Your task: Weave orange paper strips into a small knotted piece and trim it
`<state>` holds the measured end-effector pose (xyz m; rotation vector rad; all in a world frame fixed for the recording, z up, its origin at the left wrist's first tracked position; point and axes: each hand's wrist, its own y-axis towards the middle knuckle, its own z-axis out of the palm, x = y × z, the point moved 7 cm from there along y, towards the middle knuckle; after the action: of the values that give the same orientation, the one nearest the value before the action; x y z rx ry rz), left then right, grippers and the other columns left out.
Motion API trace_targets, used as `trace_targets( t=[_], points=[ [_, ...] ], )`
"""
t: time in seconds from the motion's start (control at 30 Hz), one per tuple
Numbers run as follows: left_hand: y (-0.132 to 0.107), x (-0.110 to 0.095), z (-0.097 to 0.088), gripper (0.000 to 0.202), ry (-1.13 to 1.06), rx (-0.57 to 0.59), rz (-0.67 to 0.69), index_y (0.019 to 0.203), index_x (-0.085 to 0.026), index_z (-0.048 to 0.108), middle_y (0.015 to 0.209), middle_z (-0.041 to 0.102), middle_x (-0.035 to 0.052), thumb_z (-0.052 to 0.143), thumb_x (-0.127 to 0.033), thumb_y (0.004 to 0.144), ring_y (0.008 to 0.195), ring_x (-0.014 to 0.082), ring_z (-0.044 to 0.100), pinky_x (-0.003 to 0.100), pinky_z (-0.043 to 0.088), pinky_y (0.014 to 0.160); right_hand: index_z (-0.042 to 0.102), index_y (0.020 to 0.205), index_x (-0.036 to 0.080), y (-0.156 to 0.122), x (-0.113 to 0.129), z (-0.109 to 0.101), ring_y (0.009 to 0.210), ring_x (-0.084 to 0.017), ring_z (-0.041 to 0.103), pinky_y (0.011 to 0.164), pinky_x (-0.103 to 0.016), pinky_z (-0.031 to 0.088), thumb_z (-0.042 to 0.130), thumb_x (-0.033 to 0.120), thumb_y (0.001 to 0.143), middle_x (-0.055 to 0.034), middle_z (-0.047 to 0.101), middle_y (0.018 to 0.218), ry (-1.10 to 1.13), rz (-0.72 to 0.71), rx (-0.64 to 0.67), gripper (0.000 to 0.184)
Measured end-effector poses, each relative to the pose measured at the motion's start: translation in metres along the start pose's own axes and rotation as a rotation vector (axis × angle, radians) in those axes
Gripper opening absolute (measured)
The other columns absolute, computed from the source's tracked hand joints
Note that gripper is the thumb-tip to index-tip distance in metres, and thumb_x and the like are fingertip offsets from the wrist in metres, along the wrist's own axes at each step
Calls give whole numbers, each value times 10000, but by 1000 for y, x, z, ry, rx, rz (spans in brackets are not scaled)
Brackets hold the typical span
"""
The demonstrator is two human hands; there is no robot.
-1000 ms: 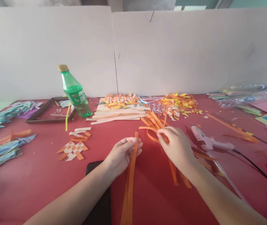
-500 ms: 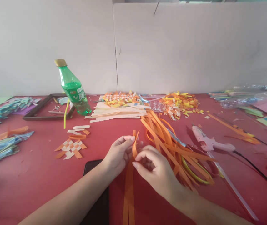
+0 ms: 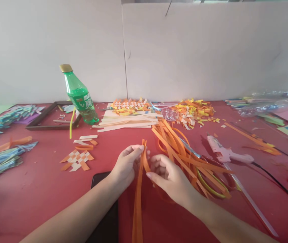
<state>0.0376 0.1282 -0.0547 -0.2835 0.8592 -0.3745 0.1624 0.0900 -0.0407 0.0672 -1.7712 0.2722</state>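
Observation:
Near the middle of the red table [image 3: 45, 189], my left hand [image 3: 126, 165] pinches the top ends of long orange paper strips [image 3: 138, 195] that run down toward me. My right hand [image 3: 169, 177] is curled beside it, fingertips on the same strips just right of the left thumb. A loose heap of orange strips [image 3: 181, 148] lies fanned out behind my right hand, partly over scissors with yellow-green handles [image 3: 207, 184]. A small woven orange-and-white piece [image 3: 77, 159] lies to the left.
A green plastic bottle [image 3: 79, 96] stands at the back left beside a dark wooden frame [image 3: 41, 121]. Cream strips [image 3: 126, 122], woven squares and paper scraps [image 3: 192, 113] lie at the back. A pink glue gun [image 3: 225, 153] with cable sits right; a black phone [image 3: 106, 216] lies under my left forearm.
My right hand left the orange heap and came back to the strips held by my left hand. The left hand lifted the strip ends slightly and stayed in place.

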Motion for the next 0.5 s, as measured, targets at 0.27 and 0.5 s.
trace_targets(
  t=[0.27, 0.5],
  points=[
    [0, -2, -1, 171, -32, -25, -10, 781, -149, 630, 701, 699, 8, 792, -199, 752, 618, 113, 676, 210, 535, 614, 708, 801, 245, 0, 27, -23, 782, -183, 654, 764, -328, 533, 742, 308, 774, -14, 694, 807, 6, -129, -90, 76],
    [4, 2, -4, 118, -91, -16, -6, 784, -147, 637, 880, 727, 26, 750, -180, 793, 839, 165, 734, 267, 576, 800, 667, 776, 265, -6, 41, -22, 365, -72, 483, 374, -197, 376, 807, 420, 740, 46, 651, 580, 666, -165, -24, 212]
  ],
)
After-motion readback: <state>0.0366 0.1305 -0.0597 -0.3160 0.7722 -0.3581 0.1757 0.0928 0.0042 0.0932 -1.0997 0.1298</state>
